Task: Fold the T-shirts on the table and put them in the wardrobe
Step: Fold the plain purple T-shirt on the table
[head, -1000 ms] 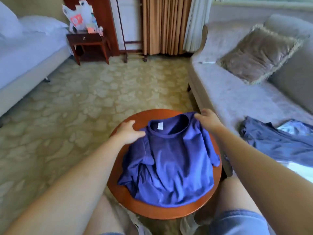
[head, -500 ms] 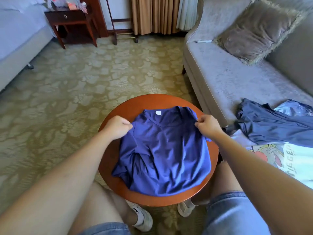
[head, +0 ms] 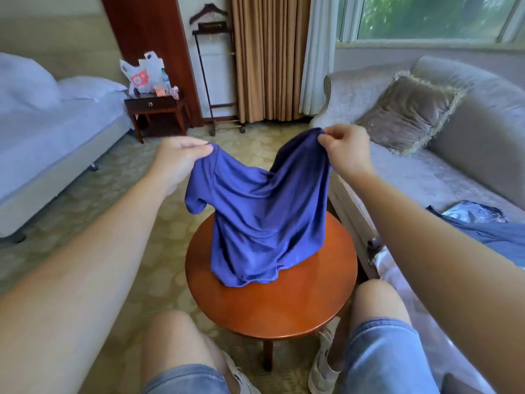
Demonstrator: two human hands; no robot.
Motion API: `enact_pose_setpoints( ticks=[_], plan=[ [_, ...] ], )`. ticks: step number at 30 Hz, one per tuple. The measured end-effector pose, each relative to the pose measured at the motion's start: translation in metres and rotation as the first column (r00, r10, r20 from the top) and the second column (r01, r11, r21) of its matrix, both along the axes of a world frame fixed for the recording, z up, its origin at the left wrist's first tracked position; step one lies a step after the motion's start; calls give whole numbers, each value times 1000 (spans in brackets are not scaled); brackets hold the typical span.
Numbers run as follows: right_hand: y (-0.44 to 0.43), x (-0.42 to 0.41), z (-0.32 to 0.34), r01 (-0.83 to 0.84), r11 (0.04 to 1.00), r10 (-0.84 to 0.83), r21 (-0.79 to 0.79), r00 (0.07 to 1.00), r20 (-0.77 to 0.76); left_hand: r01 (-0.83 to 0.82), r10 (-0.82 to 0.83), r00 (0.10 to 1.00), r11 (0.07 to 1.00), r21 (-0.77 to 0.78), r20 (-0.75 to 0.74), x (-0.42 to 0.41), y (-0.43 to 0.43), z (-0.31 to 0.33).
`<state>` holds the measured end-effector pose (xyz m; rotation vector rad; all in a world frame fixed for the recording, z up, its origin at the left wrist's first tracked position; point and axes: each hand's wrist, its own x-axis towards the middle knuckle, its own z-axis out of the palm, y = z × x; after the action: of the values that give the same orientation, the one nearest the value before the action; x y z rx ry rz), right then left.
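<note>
**Shirt raised for folding**

Left hand (head: pixel 181 157) and right hand (head: pixel 345 147) each pinch a shoulder of the blue T-shirt (head: pixel 261 220); its hem rests on the surface (head: pixel 272 308) below them. No fold is yet made; wardrobe storage remains.

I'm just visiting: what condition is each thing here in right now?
Blue T-shirt: unfolded, held up by two edges, hem resting on round table.
Left hand: pinching the shirt.
Right hand: pinching the shirt.
Nightstand drawer: closed.
Curtain: gathered to one side.
Heaped clothes: crumpled, unfolded.
</note>
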<state>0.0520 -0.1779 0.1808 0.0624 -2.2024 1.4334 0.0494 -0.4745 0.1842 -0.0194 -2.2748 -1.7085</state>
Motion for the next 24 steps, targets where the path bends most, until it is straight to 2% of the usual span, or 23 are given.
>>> enact_pose_setpoints(
  ticks=[5,10,13,16,21,24],
  plan=[
    [-7,33,59,44,997,-56,-71,981,-183,-37,43,979,999,35,-200,43,1,67],
    [-8,37,101,108,983,-144,-147,955,-260,-115,180,943,966,233,-279,41,-9,102],
    [-6,19,109,118,980,-154,-161,959,-236,-176,239,949,942,287,-204,21,-10,103],
    [-7,-19,98,124,982,-142,-140,982,-127,-225,260,964,917,330,-65,-19,-6,90],
    [-11,-117,44,104,991,-99,-85,993,64,-320,307,947,872,371,96,-100,-8,36],
    [-17,-175,-1,100,994,-90,-53,981,174,-337,307,941,885,320,144,-147,-13,-7]
  ],
)
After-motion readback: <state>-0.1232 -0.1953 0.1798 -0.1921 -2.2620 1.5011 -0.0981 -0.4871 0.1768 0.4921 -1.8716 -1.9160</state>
